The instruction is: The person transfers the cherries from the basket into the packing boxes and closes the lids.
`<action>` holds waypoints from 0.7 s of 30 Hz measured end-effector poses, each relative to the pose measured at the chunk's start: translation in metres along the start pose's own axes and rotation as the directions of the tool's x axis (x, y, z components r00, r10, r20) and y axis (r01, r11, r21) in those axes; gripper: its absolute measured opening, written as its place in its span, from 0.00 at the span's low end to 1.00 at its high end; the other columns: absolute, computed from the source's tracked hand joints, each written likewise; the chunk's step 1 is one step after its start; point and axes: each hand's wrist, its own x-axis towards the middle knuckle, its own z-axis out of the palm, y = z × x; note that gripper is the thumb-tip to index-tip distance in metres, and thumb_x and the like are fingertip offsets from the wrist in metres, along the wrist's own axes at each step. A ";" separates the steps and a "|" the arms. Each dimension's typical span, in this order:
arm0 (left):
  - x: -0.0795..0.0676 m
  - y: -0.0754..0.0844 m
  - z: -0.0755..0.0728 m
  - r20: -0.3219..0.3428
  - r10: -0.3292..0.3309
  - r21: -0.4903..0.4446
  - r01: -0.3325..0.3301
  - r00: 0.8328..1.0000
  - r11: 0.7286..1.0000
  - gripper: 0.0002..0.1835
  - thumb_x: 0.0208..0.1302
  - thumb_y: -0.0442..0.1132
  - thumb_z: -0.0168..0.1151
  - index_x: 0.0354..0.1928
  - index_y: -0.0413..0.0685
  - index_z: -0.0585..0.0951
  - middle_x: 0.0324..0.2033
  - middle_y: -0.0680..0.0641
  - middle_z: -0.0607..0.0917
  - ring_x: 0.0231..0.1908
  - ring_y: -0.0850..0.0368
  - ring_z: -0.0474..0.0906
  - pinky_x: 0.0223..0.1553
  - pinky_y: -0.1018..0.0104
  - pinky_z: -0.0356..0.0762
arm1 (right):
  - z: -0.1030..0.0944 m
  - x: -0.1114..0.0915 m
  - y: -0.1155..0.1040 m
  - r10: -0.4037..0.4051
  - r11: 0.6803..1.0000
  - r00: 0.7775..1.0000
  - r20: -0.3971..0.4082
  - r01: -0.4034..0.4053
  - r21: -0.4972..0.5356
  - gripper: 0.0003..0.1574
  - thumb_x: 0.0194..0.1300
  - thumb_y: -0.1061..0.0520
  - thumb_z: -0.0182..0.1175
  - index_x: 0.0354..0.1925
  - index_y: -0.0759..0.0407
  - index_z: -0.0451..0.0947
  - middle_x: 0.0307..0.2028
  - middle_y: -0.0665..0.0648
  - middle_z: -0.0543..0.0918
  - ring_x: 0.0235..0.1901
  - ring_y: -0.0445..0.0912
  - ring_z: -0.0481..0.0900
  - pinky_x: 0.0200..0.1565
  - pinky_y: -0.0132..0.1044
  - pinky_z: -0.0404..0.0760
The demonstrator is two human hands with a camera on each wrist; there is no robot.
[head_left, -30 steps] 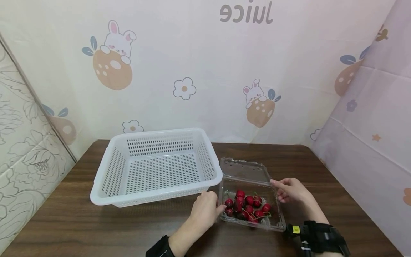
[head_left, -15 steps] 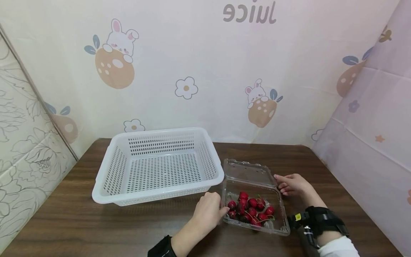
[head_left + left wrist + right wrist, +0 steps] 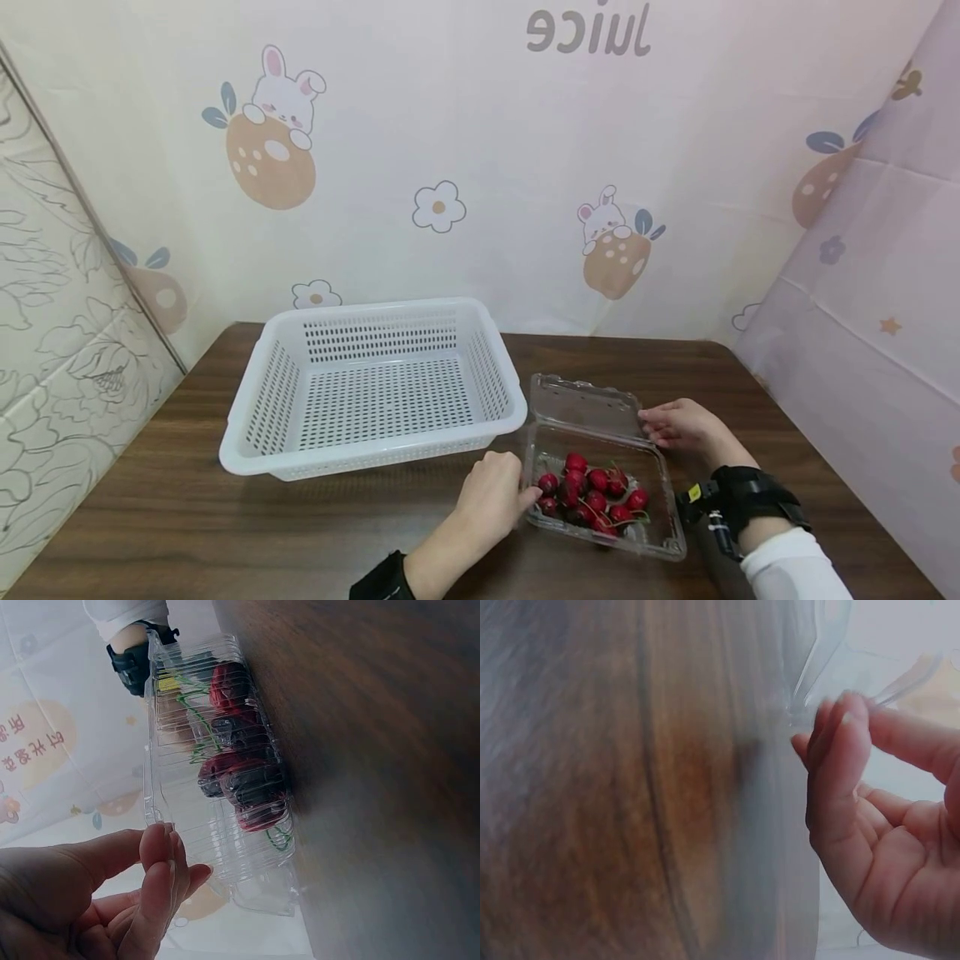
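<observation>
A clear plastic clamshell box (image 3: 660, 533) lies open on the table, its lid (image 3: 585, 406) folded back flat behind it. Red cherries (image 3: 596, 502) with green stems sit in its base; in the left wrist view dark red cherries (image 3: 244, 780) show through the ribbed wall. My left hand (image 3: 491, 496) pinches the left rim of the base between thumb and fingers. My right hand (image 3: 686, 425) pinches the lid's right edge just behind the hinge. In the right wrist view, thumb and fingertips of my right hand (image 3: 885, 825) meet at the clear plastic edge.
A white perforated plastic basket (image 3: 360, 454) stands left of the box, its right end close to the box's left side. Beneath everything is a dark wooden table (image 3: 187, 533). Printed curtains (image 3: 480, 125) hang behind and at both sides.
The clamshell box has shifted slightly right and nearer me, with my left hand along on its rim. My right hand has moved back from the hinge corner onto the lid's edge.
</observation>
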 end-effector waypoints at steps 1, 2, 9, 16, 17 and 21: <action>0.000 0.000 0.000 0.000 0.001 0.000 -0.001 1.000 1.000 0.24 0.49 0.40 0.66 0.05 0.48 0.65 0.03 0.58 0.62 0.05 0.69 0.57 0.08 0.77 0.57 | 0.000 0.000 -0.001 -0.009 1.000 1.000 0.011 0.009 0.014 0.18 0.63 0.59 0.51 0.41 0.77 0.70 0.22 0.53 0.78 0.21 0.40 0.76 0.27 0.32 0.77; 0.000 0.000 0.000 0.001 0.003 -0.001 -0.003 1.000 1.000 0.24 0.49 0.40 0.66 0.05 0.48 0.65 0.03 0.58 0.62 0.05 0.69 0.57 0.08 0.77 0.56 | -0.001 -0.001 -0.002 -0.017 0.999 1.000 0.020 0.017 0.029 0.17 0.63 0.60 0.51 0.41 0.76 0.71 0.22 0.53 0.78 0.21 0.39 0.76 0.27 0.32 0.76; 0.000 0.000 0.001 0.001 -0.003 0.027 0.003 1.000 1.000 0.24 0.50 0.41 0.66 0.05 0.49 0.65 0.03 0.58 0.63 0.04 0.70 0.57 0.08 0.78 0.56 | -0.009 -0.007 -0.008 -0.078 0.995 0.997 0.022 0.076 0.069 0.12 0.65 0.61 0.48 0.41 0.72 0.69 0.25 0.53 0.77 0.23 0.40 0.77 0.28 0.32 0.77; 0.002 -0.003 0.002 -0.005 0.004 0.008 -0.004 1.000 1.000 0.23 0.50 0.39 0.66 0.05 0.50 0.67 0.03 0.59 0.64 0.05 0.71 0.57 0.08 0.77 0.56 | -0.011 -0.020 -0.016 -0.160 0.986 0.987 -0.016 0.160 0.052 0.10 0.64 0.60 0.50 0.40 0.67 0.67 0.26 0.52 0.77 0.24 0.41 0.77 0.30 0.35 0.77; 0.002 -0.003 0.002 -0.011 0.008 0.003 -0.008 1.000 1.000 0.22 0.50 0.39 0.66 0.05 0.49 0.67 0.03 0.59 0.64 0.05 0.71 0.57 0.08 0.77 0.57 | -0.011 -0.022 -0.017 -0.171 0.984 0.985 -0.027 0.172 0.038 0.10 0.64 0.60 0.50 0.40 0.67 0.66 0.25 0.52 0.77 0.24 0.42 0.77 0.31 0.35 0.77; 0.002 -0.005 0.002 -0.025 0.019 -0.023 -0.019 1.000 1.000 0.21 0.50 0.39 0.66 0.05 0.48 0.70 0.04 0.58 0.67 0.06 0.70 0.60 0.10 0.76 0.59 | -0.010 -0.031 -0.021 -0.223 0.975 0.972 -0.075 0.224 -0.004 0.10 0.63 0.59 0.53 0.38 0.66 0.66 0.24 0.52 0.78 0.24 0.42 0.78 0.30 0.36 0.78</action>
